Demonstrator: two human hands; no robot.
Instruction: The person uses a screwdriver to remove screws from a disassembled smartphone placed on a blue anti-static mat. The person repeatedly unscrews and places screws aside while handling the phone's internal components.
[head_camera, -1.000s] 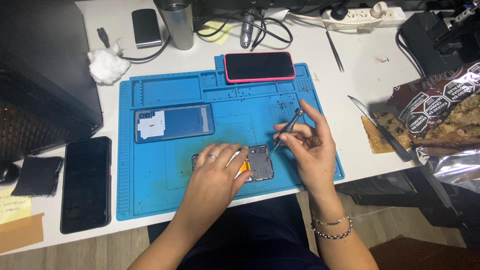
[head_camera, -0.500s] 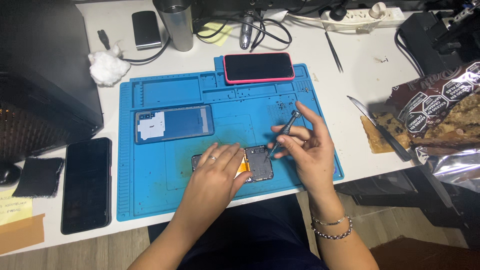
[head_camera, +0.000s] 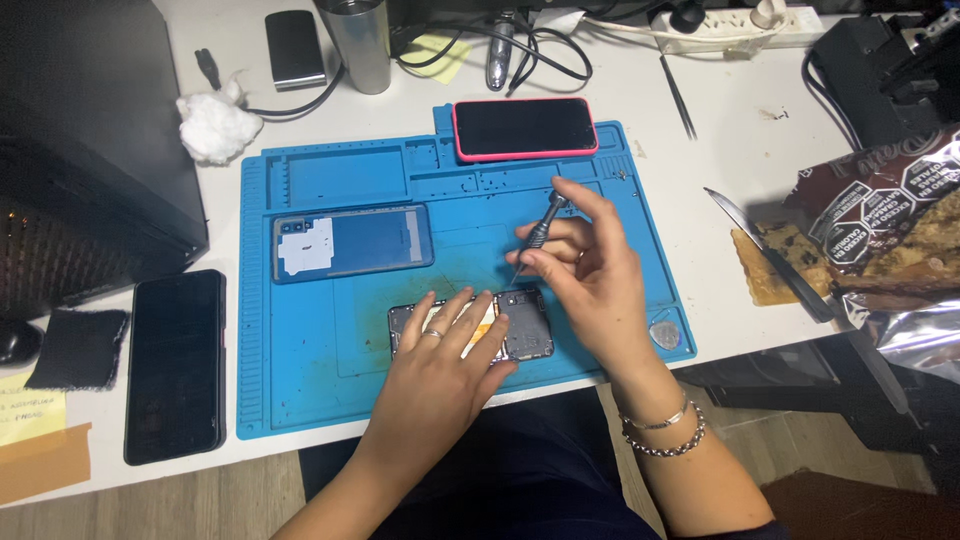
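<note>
Opened phone (head_camera: 470, 330) flat on blue mat (head_camera: 300, 380), near front edge. Left hand (head_camera: 445, 365) spread, pressing it down, unmoved. Right hand (head_camera: 585, 270) pinching screwdriver (head_camera: 535, 238), tip now lifted slightly off phone's right end versus a second ago; likely between screws.

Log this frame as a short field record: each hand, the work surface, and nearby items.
left hand: flat on the opened phone, holding it down
right hand: grips a small screwdriver, tip at the phone's upper edge
surface: blue repair mat on a white table
on mat: blue back cover, red-cased phone
off mat: black phone at left, knife at right
</note>
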